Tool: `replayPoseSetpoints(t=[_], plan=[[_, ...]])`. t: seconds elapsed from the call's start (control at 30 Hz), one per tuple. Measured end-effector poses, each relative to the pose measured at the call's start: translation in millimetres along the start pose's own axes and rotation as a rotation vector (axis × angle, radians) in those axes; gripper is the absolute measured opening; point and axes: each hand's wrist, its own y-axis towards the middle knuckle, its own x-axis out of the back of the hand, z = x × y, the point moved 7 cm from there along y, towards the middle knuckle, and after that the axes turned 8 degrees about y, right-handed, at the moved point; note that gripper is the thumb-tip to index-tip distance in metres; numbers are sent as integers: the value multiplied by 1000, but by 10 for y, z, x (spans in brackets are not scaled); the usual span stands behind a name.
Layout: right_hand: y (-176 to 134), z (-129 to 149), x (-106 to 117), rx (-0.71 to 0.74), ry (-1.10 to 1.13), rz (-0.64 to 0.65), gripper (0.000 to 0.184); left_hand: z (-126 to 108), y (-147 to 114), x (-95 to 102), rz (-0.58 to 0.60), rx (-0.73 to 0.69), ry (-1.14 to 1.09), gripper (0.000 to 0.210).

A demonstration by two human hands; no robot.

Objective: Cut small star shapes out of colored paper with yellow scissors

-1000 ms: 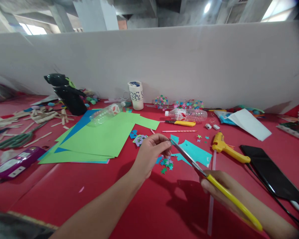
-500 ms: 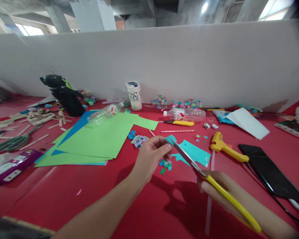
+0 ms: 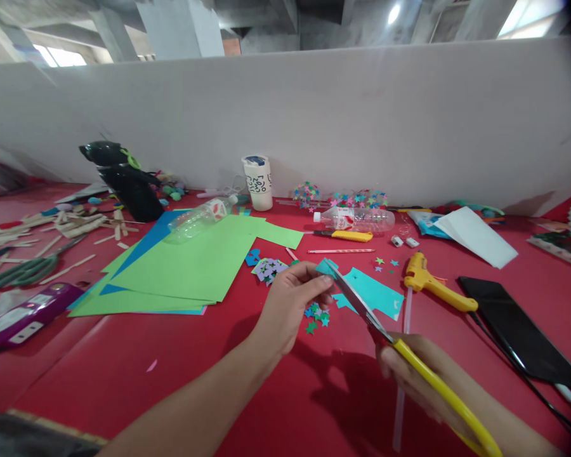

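Note:
Between the thumb and fingers of my left hand (image 3: 295,295) is a small piece of turquoise paper (image 3: 325,266). My right hand (image 3: 412,368) grips the yellow handles of a pair of scissors (image 3: 438,381), whose blades point up and left and meet the paper's edge. Beneath the hands lie small cut paper stars (image 3: 316,317) in green, blue and purple. A larger turquoise sheet (image 3: 374,293) with notched edges rests behind the blades. Left of it, purple paper scraps (image 3: 268,270) form a small heap.
Green sheets (image 3: 181,266) cover the left middle of the red table. A yellow glue gun (image 3: 433,285) and a black phone (image 3: 514,330) lie at right. Clear bottles (image 3: 356,219), a cutter knife (image 3: 349,235) and a white cup (image 3: 257,183) are farther back. A purple device (image 3: 31,314) lies left.
The scissors' yellow handle has dropped slightly lower at the right, and my right hand has shifted a little. My left hand still holds the turquoise piece in nearly the same place.

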Motion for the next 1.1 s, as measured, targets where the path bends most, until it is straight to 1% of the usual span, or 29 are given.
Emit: replayPoseSetpoints(t=[0.13,0.23,0.37,0.53,0.67,0.9,1.1], plan=[[-23,-82,-29,-75,44,-14,57,1,0,-12,-1,8,-22,10],[-29,-109,-36,-82,59,-26,56,5,3,-13,-1,20,-31,10],[-8,-120,-30,-81,40,-8,54,7,4,-14,13,17,-36,11],[47,-119,-2,-12,-42,6,53,1,8,0,22,7,-30,11],[57,-84,22,51,-35,-14,56,-15,24,28,17,1,12,9],[-10,-76,14,-64,38,20,56,-92,46,65,43,-59,23,7],[27,-95,-36,-40,22,40,58,-116,70,128,0,-59,2,7]])
